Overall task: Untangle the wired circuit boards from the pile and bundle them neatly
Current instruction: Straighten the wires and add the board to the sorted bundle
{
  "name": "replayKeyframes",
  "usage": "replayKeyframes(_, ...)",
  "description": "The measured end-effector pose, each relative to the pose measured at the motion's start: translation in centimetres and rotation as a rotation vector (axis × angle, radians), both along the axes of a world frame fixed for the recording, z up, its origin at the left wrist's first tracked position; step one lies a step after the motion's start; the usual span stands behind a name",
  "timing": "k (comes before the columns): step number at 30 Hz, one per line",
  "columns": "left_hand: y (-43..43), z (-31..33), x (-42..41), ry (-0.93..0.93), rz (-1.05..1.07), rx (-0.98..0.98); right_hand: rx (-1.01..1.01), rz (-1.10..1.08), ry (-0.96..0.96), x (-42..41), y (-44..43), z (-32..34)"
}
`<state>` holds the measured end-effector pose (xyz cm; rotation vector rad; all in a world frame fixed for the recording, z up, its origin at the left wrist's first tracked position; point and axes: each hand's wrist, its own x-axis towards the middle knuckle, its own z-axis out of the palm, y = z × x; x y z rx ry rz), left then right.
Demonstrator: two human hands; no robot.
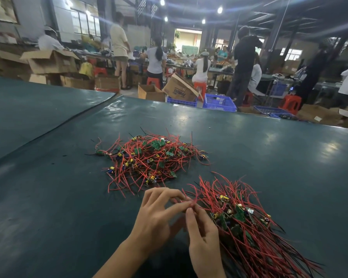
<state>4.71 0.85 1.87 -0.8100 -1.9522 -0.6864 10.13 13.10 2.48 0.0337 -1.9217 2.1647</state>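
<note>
Facing a green desk [48, 197] in a crowded workshop, you have two heaps: pile [149, 157] ahead, bundle [245, 223] at right. Fingers [163, 194] of your left hand [159, 215] and right hand [203, 237] pinch a wire [193, 202] beside it.

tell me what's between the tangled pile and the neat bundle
In the head view, only a narrow strip of bare table cover lies between the pile and the bundle.

Head-worn wide-angle view, looking forward and down across a table [48, 197].

The camera sits close above the left hand [157, 219] and right hand [203, 239] at lower centre. The pile [149, 157] lies mid-frame, the bundle [241, 225] at lower right. The hall [189, 57] fills the top, far off.
</note>
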Motion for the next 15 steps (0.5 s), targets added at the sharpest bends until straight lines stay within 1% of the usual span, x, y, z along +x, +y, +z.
replayKeyframes(2,0.5,0.0,0.4,0.003,-0.022,-0.022,-0.051,-0.08,-0.016,-0.1,0.0,0.0)
replayKeyframes(4,0.7,0.0,0.6,0.023,-0.026,-0.027,-0.057,-0.173,-0.007,-0.2,0.3,0.1)
replayKeyframes(6,0.8,0.2,0.7,0.032,-0.054,-0.021,-0.037,-0.214,0.023,-0.2,0.5,0.2)
replayKeyframes(8,0.9,0.3,0.7,-0.008,-0.115,0.011,-0.031,-0.236,0.041,-0.2,0.6,0.5)
replayKeyframes(9,0.8,0.3,0.8,-0.07,-0.158,0.048,-0.026,-0.254,0.052,-0.1,0.5,0.6)
replayKeyframes(10,0.7,0.3,0.9,-0.175,-0.208,0.107,-0.009,-0.267,0.063,0.0,0.5,0.7)
replayKeyframes(13,0.4,0.4,1.3,-0.622,-0.341,0.352,0.035,-0.237,0.071,0.4,0.6,1.1)
replayKeyframes(15,0.4,0.2,1.1,-0.839,-0.399,0.407,0.011,-0.159,0.059,0.8,0.5,1.3)
